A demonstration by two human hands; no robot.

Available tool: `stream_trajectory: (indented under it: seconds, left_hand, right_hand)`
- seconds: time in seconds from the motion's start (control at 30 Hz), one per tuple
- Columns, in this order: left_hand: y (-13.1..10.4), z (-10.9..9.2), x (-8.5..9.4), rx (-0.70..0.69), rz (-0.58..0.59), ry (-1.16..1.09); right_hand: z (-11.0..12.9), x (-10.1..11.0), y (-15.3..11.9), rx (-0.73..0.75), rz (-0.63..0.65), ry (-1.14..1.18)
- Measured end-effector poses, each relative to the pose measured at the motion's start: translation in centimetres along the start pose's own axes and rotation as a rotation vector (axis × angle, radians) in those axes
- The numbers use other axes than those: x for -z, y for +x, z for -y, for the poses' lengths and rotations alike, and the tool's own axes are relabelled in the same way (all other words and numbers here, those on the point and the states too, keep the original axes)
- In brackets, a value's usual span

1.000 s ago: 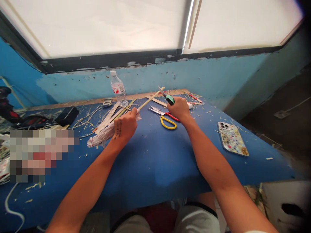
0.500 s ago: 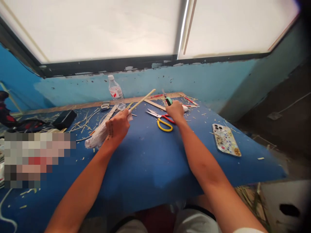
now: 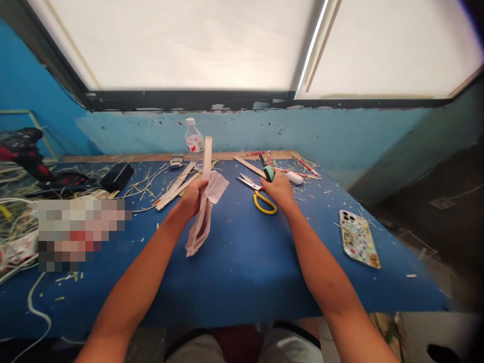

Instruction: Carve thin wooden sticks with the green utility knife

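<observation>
My left hand [image 3: 193, 197] is closed round a flat pale wooden strip [image 3: 207, 157], which stands nearly upright above the fist. A crumpled pinkish cloth [image 3: 201, 224] hangs from the same hand, beside the strip's lower end. My right hand [image 3: 279, 187] grips a green-and-black handled tool [image 3: 268, 173], its dark end pointing up and left. Scissors [image 3: 265, 202] with yellow and red handles lie on the blue table just left of my right hand, blades toward the upper left.
A plastic bottle [image 3: 194, 143] stands near the wall. Wooden strips [image 3: 176, 189], cables and shavings lie at the left, with a black box [image 3: 117, 177] and a power tool [image 3: 28, 156]. A patterned phone [image 3: 359, 239] lies at the right; a white object [image 3: 295, 177] sits by my right hand.
The strip in my left hand has turned from slanting right to nearly upright, its flat face showing. The cloth now hangs to the hand's right. The view has shifted left.
</observation>
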State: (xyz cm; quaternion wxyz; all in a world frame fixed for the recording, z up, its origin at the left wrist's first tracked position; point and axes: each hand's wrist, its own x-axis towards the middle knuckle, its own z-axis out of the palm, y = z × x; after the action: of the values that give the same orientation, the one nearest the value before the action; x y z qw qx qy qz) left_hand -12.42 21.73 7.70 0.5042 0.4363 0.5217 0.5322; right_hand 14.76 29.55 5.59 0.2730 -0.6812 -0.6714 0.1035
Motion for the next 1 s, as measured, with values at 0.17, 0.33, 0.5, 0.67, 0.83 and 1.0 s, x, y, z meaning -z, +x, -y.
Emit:
stream_trajectory:
  seconds: [0.17,0.33,0.5,0.67,0.83,1.0]
  left_hand:
    - [0.4,1.4,0.1,0.080,0.114,-0.264]
    - [0.1,2.1,-0.1,0.104,0.175,-0.277]
    - [-1.5,1.2,-0.9,0.071,0.350,-0.034]
    - [-2.5,1.6,-2.7,-0.043,0.404,0.526]
    - [-3.8,2.0,-3.1,-0.074,0.352,0.748]
    - [-5.5,1.5,2.9,-0.085,0.049,0.904]
  right_hand:
    - [0.2,-1.7,-0.4,0.073,0.105,-0.046]
    - [1.9,-1.3,-1.5,0.273,-0.054,0.104]
    - [4.9,-0.8,-3.0,0.387,0.269,0.642]
    - [5.6,-2.2,-2.0,0.199,0.461,0.813]
    - [4.6,-1.6,-1.4,-0.071,0.442,0.792]
    - [4.4,-0.3,-4.8,0.013,0.407,0.757]
